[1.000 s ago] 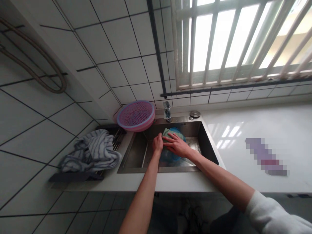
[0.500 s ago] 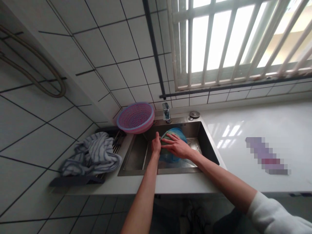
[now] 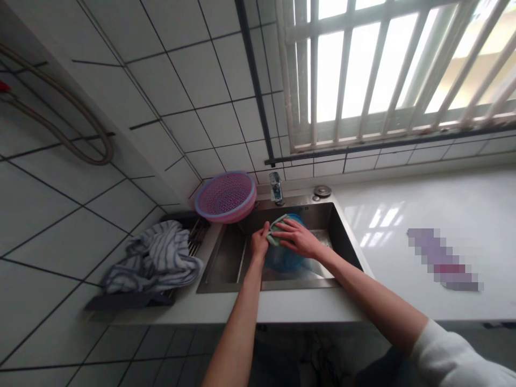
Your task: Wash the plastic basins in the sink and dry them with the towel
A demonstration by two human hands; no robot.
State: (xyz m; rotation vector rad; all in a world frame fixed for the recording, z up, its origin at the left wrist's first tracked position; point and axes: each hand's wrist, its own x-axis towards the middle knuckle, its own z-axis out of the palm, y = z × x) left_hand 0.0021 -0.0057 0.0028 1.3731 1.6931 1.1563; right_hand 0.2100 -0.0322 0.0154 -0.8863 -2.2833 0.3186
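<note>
Inside the sink, a light green cloth [image 3: 276, 238] is bunched between my two hands, above a blue basin [image 3: 284, 262]. My left hand [image 3: 260, 242] is closed at the cloth's left edge, thumb up; whether it also grips the basin's rim cannot be made out. My right hand [image 3: 299, 239] lies over the cloth from the right, palm down, its fingers stretched out and spread on the fabric. The hands and cloth hide part of the basin.
The steel sink [image 3: 350, 242] has a faucet [image 3: 276, 188] behind it and a round drain cover [image 3: 322, 191] on its back rim. A pink colander [image 3: 226, 198] stands at the back left. A striped towel [image 3: 157, 255] lies on a dark rack [image 3: 129, 301]. A blurred purple item lies on the white counter [image 3: 387, 285].
The green cloth has bunched up and shows more between my hands. My right hand's fingers have shifted slightly over it, and my left hand is slightly farther right.
</note>
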